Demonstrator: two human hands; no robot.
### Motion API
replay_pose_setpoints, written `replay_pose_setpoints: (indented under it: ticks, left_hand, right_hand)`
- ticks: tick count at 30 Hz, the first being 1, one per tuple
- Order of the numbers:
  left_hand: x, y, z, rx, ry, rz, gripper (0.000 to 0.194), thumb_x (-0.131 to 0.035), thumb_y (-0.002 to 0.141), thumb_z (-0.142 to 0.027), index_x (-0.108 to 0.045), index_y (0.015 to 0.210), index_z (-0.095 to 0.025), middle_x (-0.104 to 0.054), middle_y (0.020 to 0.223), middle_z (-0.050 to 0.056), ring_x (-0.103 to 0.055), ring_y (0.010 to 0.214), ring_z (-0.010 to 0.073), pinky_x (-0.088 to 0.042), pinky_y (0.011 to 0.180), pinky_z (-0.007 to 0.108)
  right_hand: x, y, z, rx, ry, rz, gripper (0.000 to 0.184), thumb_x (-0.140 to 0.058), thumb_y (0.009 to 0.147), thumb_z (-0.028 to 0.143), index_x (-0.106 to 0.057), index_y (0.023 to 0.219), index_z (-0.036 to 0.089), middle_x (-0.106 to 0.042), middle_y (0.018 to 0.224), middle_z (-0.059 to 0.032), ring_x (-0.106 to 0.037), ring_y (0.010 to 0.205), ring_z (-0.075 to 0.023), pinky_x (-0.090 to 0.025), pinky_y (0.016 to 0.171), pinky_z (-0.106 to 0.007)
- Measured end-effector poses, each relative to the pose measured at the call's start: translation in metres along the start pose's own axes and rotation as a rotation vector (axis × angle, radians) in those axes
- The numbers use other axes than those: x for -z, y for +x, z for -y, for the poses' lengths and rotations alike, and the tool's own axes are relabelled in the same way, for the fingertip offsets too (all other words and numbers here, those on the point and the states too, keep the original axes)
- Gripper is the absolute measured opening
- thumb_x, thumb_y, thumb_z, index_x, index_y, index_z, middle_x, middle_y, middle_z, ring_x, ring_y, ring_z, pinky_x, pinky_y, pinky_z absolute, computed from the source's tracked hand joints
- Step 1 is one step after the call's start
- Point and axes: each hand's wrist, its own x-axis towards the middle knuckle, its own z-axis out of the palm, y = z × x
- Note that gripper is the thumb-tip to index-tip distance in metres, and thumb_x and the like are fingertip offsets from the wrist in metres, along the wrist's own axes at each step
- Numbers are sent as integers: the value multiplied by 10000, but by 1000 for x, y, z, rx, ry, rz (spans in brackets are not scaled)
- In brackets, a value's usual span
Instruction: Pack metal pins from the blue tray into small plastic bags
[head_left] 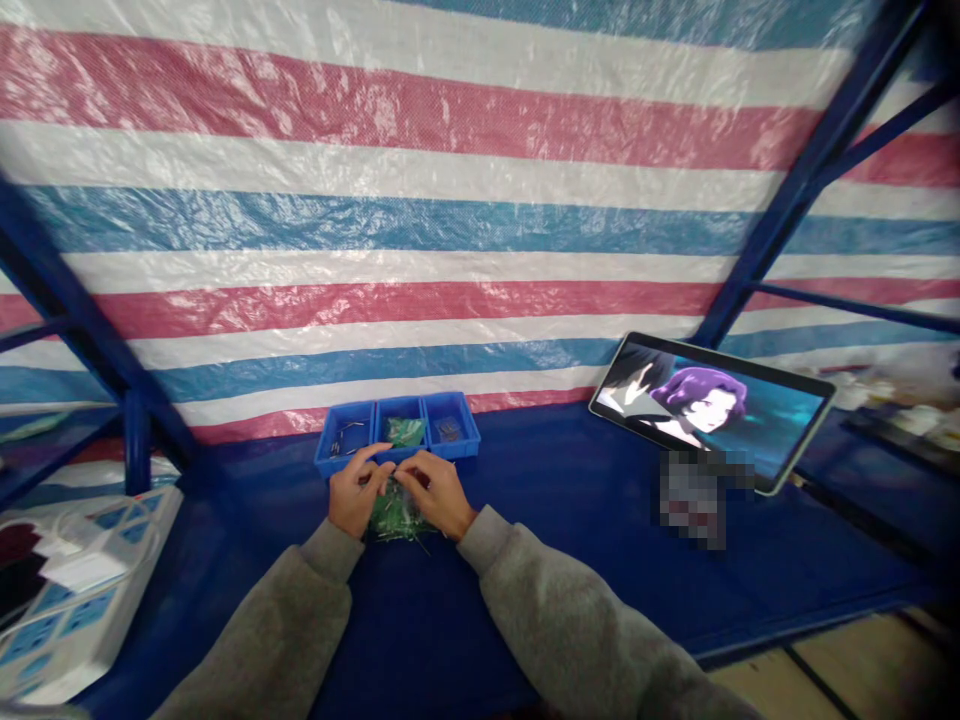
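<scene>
My left hand and my right hand meet with thumbs and fingertips pinched close together. Whatever sits between the fingertips is too small and hidden to name. Right under both hands lies a pile of green and clear pieces, like little plastic packets, partly covered by the fingers. Just beyond the hands stands a blue tray with three compartments. Its left one holds a few thin metal pieces, the middle one green pieces, the right one small greyish parts.
A tablet playing a cartoon leans at the right back of the blue table. In front of it is a blurred-out item. White power strips with plugs and cables lie at the left. Striped sheeting hangs behind between blue posts.
</scene>
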Motion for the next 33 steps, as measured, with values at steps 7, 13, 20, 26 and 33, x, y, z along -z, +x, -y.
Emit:
replay_pose_setpoints:
  ticks: [7, 13, 20, 26, 33]
  left_hand:
    - [-2, 1, 12, -7, -31, 12, 247, -636, 743, -339, -675, 909, -159, -664, 651, 11, -587, 527, 122, -489, 514, 217]
    - [-2, 2, 9, -86, -1, 28, 175, -640, 746, -320, -703, 793, -163, -704, 790, 60, -640, 670, 164, -522, 607, 249]
    - [-3, 1, 1, 26, -109, 42, 215, -617, 760, -345, -684, 721, -144, -617, 550, 7, -513, 435, 98, -431, 427, 204]
    - [0, 1, -2, -6, 40, -4, 354, -552, 806, -378, -567, 530, -157, -469, 416, -39, -435, 395, 78, -365, 423, 192]
    - [2, -1, 1, -48, 146, -15, 427, -501, 838, -363, -481, 460, -165, -410, 388, -50, -413, 392, 78, -356, 457, 201]
  right_hand:
    - [3, 2, -1, -82, -19, -111, 324, -390, 928, 325, -595, 730, 170, -591, 682, -13, -529, 639, -121, -373, 629, -215]
    - [2, 3, -3, -119, -92, -58, 419, -335, 950, 336, -526, 614, 175, -545, 578, 9, -508, 565, -104, -348, 607, -208]
    - [0, 2, -4, -130, -57, -57, 475, -317, 950, 370, -527, 570, 176, -513, 523, 14, -481, 514, -103, -340, 568, -218]
    - [5, 1, 4, -104, 23, -42, 297, -422, 905, 372, -614, 795, 173, -592, 656, 3, -516, 583, -114, -377, 587, -212]
    - [5, 0, 4, -65, 85, -7, 230, -463, 887, 318, -614, 795, 171, -596, 673, 2, -516, 602, -116, -391, 604, -213]
